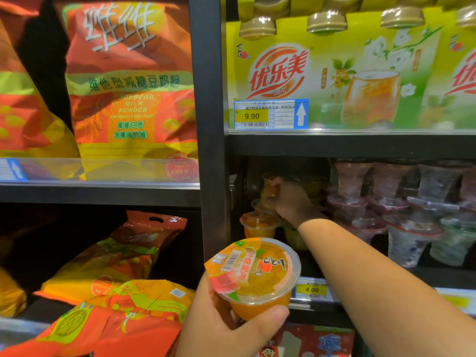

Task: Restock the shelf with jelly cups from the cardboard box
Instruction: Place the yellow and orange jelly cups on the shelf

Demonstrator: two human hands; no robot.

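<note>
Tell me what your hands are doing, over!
Left hand holds an orange jelly cup. Right hand grips a stacked cup inside the shelf. Purple cups close beside, not blocking.

Our right hand (291,202) sits deep in the dim shelf bay, where shadow and blur swallow its fingertips. They appear to curl round an orange cup (270,188) whose label we cannot read. The bottom edge cuts off our left hand (226,328) below the palm, and its thumb and fingers hide the base of the jelly cup (255,271). The stacked clear cups (412,215) to the right are smeared, their contents unclear. Fine print on the blue price tag (270,114) is too small to read. The right edge crops a milk tea pack (461,73).
</note>
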